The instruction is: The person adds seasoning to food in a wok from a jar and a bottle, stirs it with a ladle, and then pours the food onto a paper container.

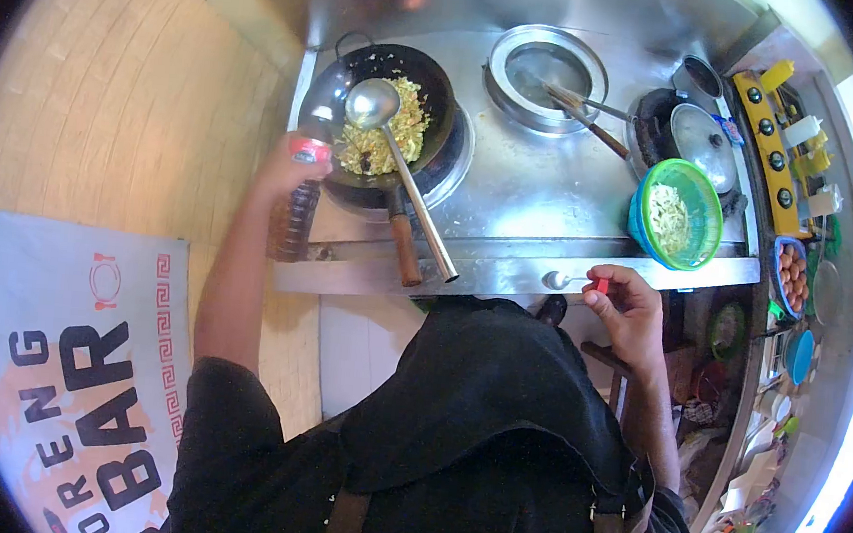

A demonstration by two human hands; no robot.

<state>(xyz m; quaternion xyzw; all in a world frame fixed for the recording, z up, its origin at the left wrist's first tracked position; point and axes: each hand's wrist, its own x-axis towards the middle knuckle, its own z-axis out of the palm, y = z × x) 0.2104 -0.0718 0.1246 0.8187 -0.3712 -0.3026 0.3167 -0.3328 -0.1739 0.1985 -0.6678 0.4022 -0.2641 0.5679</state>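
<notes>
Black clothing (505,413) with brown straps fills the view around six o'clock, closest to the camera. Leftmost, a printed banner (67,379) hangs or lies at eight o'clock. At ten o'clock the left hand (296,164) is wrapped around the red-labelled middle of a plastic bottle (300,217); the bottle's dark, ribbed end extends towards the hand's six o'clock, its clearer end towards one o'clock, overlapping the left edge of the wok (443,103). Inside that wok, at the hand's two o'clock, sits a yellowish, shredded mixture (410,120). A steel ladle (413,182) has its bowl over the food and its handle pointing to five o'clock, beside a wooden handle (402,237). At one o'clock stands a round steel pot (499,67), apparently holding liquid, with wooden-handled utensils (609,141) across its rim. Near three o'clock the right hand (631,311) pinches a small red cap (600,284) between thumb and fingers, at the hand's ten o'clock. Above it, towards one o'clock, a green basket (717,224) contains pale shreds (671,221). Behind that rests a domed metal lid (712,161); farther right, brown eggs (792,277) fill a container.
</notes>
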